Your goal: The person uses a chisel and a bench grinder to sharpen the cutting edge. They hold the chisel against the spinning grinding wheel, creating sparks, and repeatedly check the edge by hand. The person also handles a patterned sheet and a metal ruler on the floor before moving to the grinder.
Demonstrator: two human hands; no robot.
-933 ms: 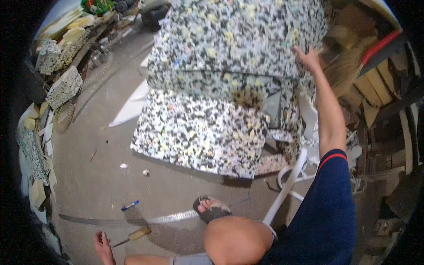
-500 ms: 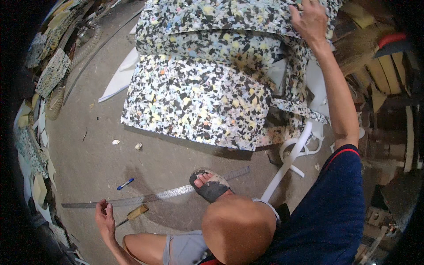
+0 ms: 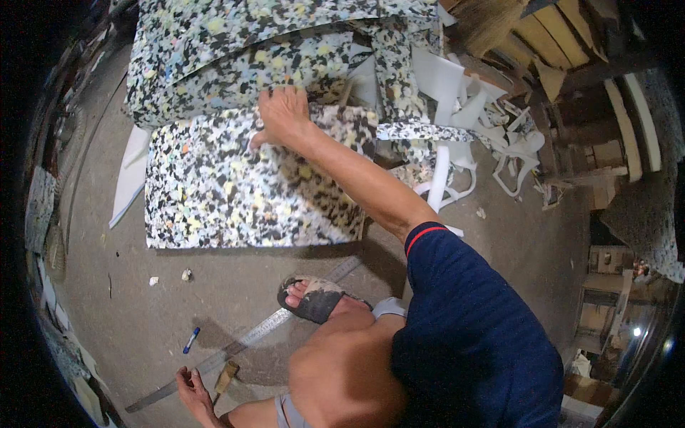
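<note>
My right hand [image 3: 284, 118] grips the far edge of a speckled foam sheet [image 3: 203, 189], its fingers over the edge and its thumb on the near face. Behind it lie larger speckled foam sheets [image 3: 214, 46], stacked and partly folded over. My left hand [image 3: 194, 392] hangs low on the left with fingers apart and nothing in them. Close beside it are a long metal ruler [image 3: 258, 332] and a tool with a yellowish handle [image 3: 226, 376], whose shaft is partly hidden. A blue marker [image 3: 191, 340] lies just beyond.
My sandalled foot [image 3: 314, 298] covers part of the ruler. White foam offcuts and strips [image 3: 517, 153] are heaped at the right. A white sheet [image 3: 131, 175] pokes out at the left. Small scraps [image 3: 187, 274] dot the concrete floor, with stacked material along both sides.
My right hand has come left and nearer, from the back stack onto the near foam sheet. That sheet now sits turned and straighter. The view has shifted right; my left hand remains empty.
</note>
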